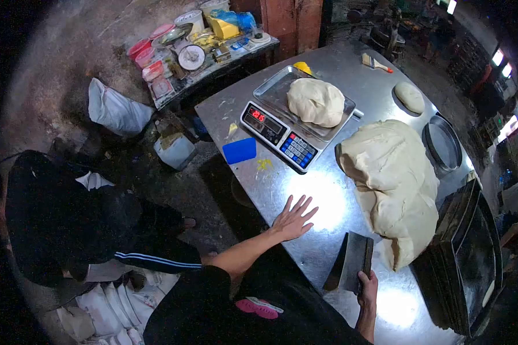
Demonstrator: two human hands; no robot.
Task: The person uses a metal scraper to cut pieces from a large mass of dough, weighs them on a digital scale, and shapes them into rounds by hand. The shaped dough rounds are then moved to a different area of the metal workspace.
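Note:
My left hand [294,219] hovers over the near edge of the metal table with its fingers spread and nothing in it. In my right hand [368,286] is a dark dough scraper [357,259], its broad blade held upright close over the tabletop. Just beyond the scraper lies a large, soft mass of dough [394,178]. A digital scale [279,137] with lit red digits stands past my left hand. On the scale's metal tray [269,87] rests a smaller lump of dough [316,102].
A blue plastic card [239,150] lies at the table's left edge. Farther back are a brush [376,63], a flat dough piece [408,98] and a round pan [442,142]. Dark baking trays [469,253] are stacked at right. A person in dark clothes [92,218] is at left.

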